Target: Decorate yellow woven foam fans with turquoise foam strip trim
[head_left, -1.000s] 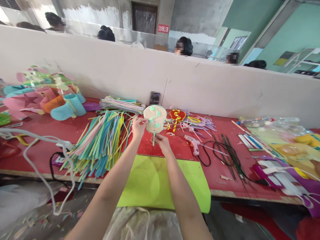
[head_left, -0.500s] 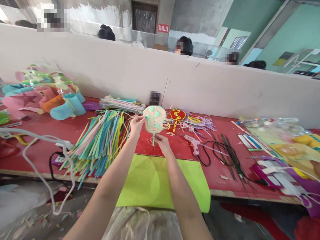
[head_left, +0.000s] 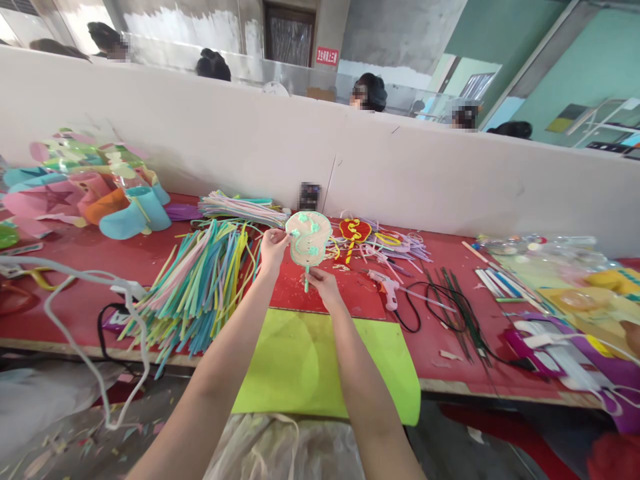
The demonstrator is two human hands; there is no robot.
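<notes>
Head view: a pale fan-shaped piece (head_left: pixel 310 248) stands upright at the centre, between two hands.
The right hand (head_left: pixel 324 285), fingers closed, grips its green stem at the fan's 6 o'clock; the left hand (head_left: pixel 273 248), fingers bent nearly together, touches the rim at 9 o'clock, though whether it pinches there I cannot tell. Round the fan, a red-and-yellow piece (head_left: pixel 354 229) lies near at 3 o'clock, a glue gun (head_left: pixel 391 293) at 4, a lime sheet (head_left: pixel 295 370) at 6, a heap of coloured strips (head_left: pixel 200 287) at 8, and a blue boot shape (head_left: pixel 135 217) well apart at 9.
</notes>
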